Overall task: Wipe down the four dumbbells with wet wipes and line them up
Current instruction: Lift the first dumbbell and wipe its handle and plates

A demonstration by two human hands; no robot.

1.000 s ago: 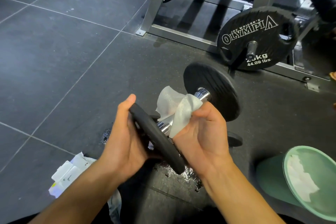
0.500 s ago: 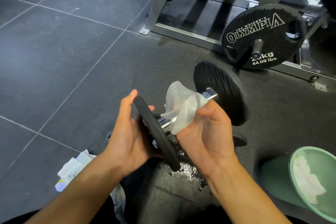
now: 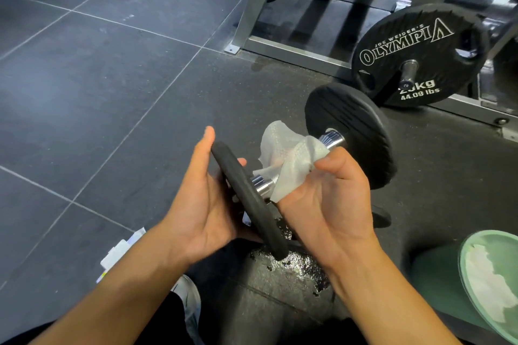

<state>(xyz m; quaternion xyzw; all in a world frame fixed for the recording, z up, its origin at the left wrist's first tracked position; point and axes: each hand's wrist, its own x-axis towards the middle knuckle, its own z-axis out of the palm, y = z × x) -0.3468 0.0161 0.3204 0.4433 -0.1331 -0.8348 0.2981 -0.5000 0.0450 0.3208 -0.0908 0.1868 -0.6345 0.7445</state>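
White wipe (image 3: pixel 291 159) in right hand (image 3: pixel 330 199) on dumbbell (image 3: pixel 330 140) bar, left hand (image 3: pixel 204 204) gripping plate; green bin (image 3: pixel 437 283) nearby.

One dumbbell (image 3: pixel 330 154) sits between two hands, left hand (image 3: pixel 207 204) and right hand (image 3: pixel 330 199). One wet wipe (image 3: pixel 288 157) lies under the right fingers. One green bin (image 3: pixel 487 286) stands right of the right hand; one 20 kg weight plate (image 3: pixel 414 53) beyond it.

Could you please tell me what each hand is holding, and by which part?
The left hand holds the dumbbell by its near plate; the right hand wraps a wipe around the handle.
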